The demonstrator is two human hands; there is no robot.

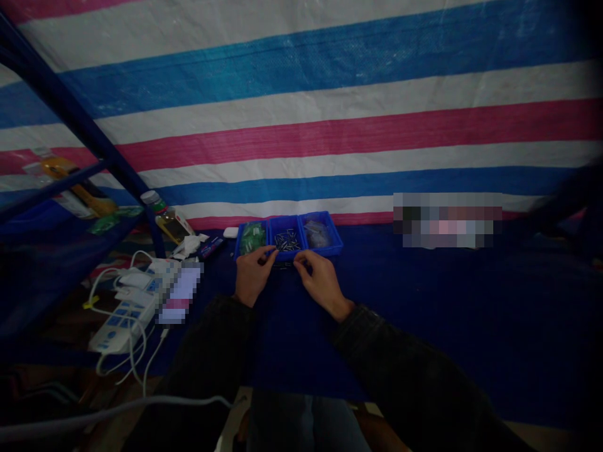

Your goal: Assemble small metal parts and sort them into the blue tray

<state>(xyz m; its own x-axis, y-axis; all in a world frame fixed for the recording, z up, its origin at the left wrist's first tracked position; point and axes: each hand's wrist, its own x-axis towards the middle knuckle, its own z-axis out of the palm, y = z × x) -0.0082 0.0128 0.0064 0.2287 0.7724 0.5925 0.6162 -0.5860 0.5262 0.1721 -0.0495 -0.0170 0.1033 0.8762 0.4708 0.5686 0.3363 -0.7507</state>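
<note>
My left hand [253, 271] is at the front of three joined blue bins, thumb and index finger pinched together. Facing it from the right, my right hand [322, 280] has its fingertips pressed together too. Whatever either pinch holds is too small and dark to make out. Between and behind the hands, the middle blue bin [285, 227] contains many small metal pins [286, 241], perhaps screws. Green plastic pieces [253, 237] fill the left bin, and clear plastic pieces [317, 233] lie in the right one. A few dark slim pieces [283, 265] show just in front of the bins.
On the left lie a white power strip [136, 307] with tangled cables, a phone [181, 292] with a blurred screen, crumpled tissue [189, 245] and a bottle [167, 218]. A blue metal frame [101, 147] rises there. Striped tarp [301, 138] hangs behind the blue tabletop [447, 314].
</note>
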